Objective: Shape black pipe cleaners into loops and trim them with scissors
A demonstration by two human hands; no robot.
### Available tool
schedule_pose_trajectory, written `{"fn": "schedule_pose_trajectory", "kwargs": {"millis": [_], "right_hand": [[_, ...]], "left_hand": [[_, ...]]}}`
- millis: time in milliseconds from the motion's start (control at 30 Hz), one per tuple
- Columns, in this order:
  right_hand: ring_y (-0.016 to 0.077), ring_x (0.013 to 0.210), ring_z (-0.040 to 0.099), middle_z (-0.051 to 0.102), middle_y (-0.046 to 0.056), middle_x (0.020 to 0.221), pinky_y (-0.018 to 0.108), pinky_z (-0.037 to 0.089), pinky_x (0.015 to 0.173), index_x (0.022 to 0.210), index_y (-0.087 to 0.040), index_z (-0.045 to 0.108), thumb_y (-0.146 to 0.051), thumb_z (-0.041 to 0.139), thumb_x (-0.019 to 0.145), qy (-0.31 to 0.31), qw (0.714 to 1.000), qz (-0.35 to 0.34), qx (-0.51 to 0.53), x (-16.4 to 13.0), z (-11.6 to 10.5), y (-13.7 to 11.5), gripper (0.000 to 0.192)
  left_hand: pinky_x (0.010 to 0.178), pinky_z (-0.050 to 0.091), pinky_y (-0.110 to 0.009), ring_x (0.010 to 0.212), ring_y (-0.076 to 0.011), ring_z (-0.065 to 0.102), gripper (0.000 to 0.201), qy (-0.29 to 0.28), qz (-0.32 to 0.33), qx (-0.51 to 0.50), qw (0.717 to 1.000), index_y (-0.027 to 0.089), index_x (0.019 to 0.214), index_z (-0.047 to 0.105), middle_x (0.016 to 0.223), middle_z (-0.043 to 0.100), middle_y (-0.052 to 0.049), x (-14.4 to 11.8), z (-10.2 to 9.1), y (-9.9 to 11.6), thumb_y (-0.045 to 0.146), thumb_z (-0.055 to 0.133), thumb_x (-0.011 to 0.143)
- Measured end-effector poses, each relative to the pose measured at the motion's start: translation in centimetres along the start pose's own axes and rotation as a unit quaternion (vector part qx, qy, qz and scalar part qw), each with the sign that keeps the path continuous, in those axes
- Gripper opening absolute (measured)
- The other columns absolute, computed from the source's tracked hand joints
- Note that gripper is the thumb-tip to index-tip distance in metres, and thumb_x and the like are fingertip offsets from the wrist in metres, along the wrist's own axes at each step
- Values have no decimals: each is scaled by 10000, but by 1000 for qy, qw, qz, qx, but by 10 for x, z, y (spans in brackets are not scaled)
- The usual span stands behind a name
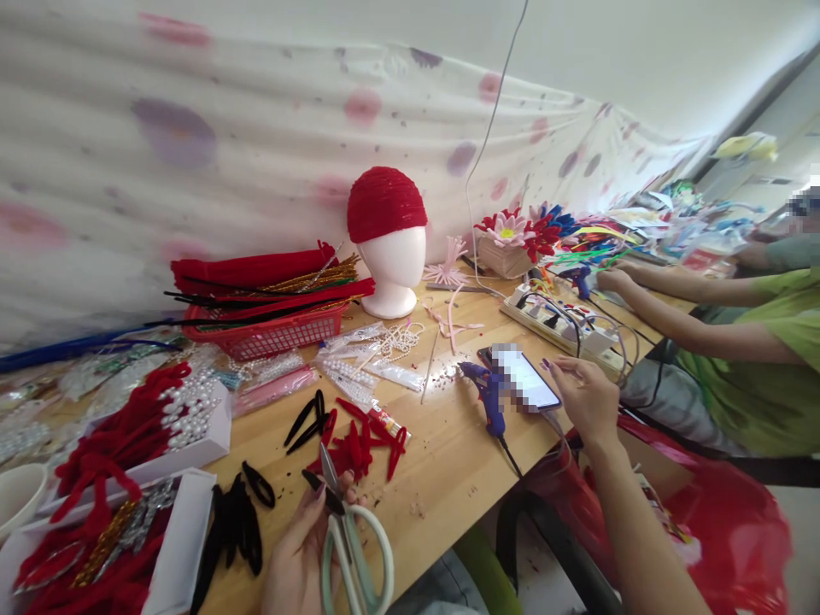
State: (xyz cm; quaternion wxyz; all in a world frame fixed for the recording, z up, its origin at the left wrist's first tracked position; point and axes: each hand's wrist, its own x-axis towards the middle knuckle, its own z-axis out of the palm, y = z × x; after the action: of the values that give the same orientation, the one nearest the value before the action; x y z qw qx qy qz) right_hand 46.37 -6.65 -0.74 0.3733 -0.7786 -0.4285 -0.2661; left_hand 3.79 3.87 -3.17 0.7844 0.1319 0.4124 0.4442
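My left hand, at the bottom of the head view, is closed around scissors with pale green and white handles, blades pointing up and away. A small dark piece shows beside the thumb; I cannot tell whether it is part of the scissors. My right hand hovers at the right edge of a lit phone, its fingers curled and the tips close together; anything between them is hidden. A blue glue gun lies against the phone's left side. Red fuzzy loops and black loops lie near my left hand.
A white foam head wears a red cap. Left of it stands a red basket of fuzzy stems. White boxes hold red pieces and beads. A power strip with cables lies at right, near another person's arms.
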Motion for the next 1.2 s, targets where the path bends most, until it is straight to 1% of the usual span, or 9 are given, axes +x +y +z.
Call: {"fn": "schedule_pose_trajectory", "kwargs": {"millis": [100, 167, 233, 300, 400, 567, 733, 900, 1200], "right_hand": [[275, 850, 712, 757, 127, 896, 424, 566, 769, 884, -175, 708, -502, 509, 981, -43, 999, -8, 5, 8, 10, 4, 395], [237, 898, 704, 745, 98, 965, 416, 560, 817, 974, -164, 702, -433, 494, 1020, -85, 996, -23, 7, 12, 17, 6, 343], [212, 954, 691, 721, 72, 1051, 421, 554, 867, 1055, -159, 683, -370, 539, 1022, -120, 992, -39, 5, 14, 23, 7, 258], [212, 983, 681, 699, 67, 1112, 431, 555, 882, 1098, -155, 669, -338, 597, 998, -140, 989, -47, -2, 15, 28, 9, 221], [218, 996, 677, 689, 73, 1140, 435, 561, 882, 1109, -157, 667, -310, 610, 992, -149, 987, -50, -14, 13, 32, 13, 201], [205, 961, 682, 687, 73, 1145, 410, 576, 848, 1126, -164, 664, -302, 611, 993, -155, 986, -59, -25, 12, 34, 16, 199], [211, 969, 680, 699, 70, 1104, 421, 557, 866, 1091, -159, 669, -319, 578, 1006, -134, 989, -63, -29, 13, 30, 16, 203], [298, 956, 692, 745, 131, 956, 449, 534, 849, 942, -190, 713, -235, 408, 998, -105, 991, -72, -29, 14, 20, 13, 314], [354, 1110, 668, 770, 143, 981, 523, 504, 931, 936, -210, 739, -207, 404, 946, -58, 995, -75, -36, 13, 13, 12, 336]], "left_hand": [[878, 610, -442, 969, -345, 738, 106, -7, -8, -12, 1000, 193, 691, 731, 837, 787, -82, 1, 1, 0, 160, 813, 632], [875, 610, -429, 949, -324, 744, 110, -13, -9, -17, 1000, 201, 698, 737, 829, 787, -70, 0, 0, 0, 142, 806, 636], [872, 610, -416, 916, -303, 750, 104, -17, -10, -21, 1000, 200, 696, 738, 807, 784, -61, -1, 0, 1, 126, 796, 650], [866, 610, -414, 879, -291, 755, 90, -20, -7, -26, 999, 199, 727, 751, 779, 778, -62, -3, -1, 1, 136, 783, 672], [849, 614, -419, 840, -284, 758, 100, -23, -6, -36, 999, 196, 786, 771, 752, 771, -66, -6, -2, 1, 147, 756, 700], [862, 609, -416, 836, -263, 756, 145, -20, -19, -48, 998, 212, 769, 772, 735, 770, -44, -5, -3, 0, 84, 723, 719], [863, 609, -421, 857, -276, 751, 121, -21, -17, -50, 998, 191, 793, 780, 785, 776, -69, -6, -4, 2, 110, 724, 724], [862, 609, -431, 866, -280, 748, 110, -19, -9, -48, 999, 181, 799, 770, 802, 776, -71, -8, -2, 3, 119, 734, 716], [853, 612, -422, 860, -282, 752, 122, -8, -15, -57, 998, 178, 818, 777, 791, 779, -74, -7, -3, 2, 119, 724, 725]]}}
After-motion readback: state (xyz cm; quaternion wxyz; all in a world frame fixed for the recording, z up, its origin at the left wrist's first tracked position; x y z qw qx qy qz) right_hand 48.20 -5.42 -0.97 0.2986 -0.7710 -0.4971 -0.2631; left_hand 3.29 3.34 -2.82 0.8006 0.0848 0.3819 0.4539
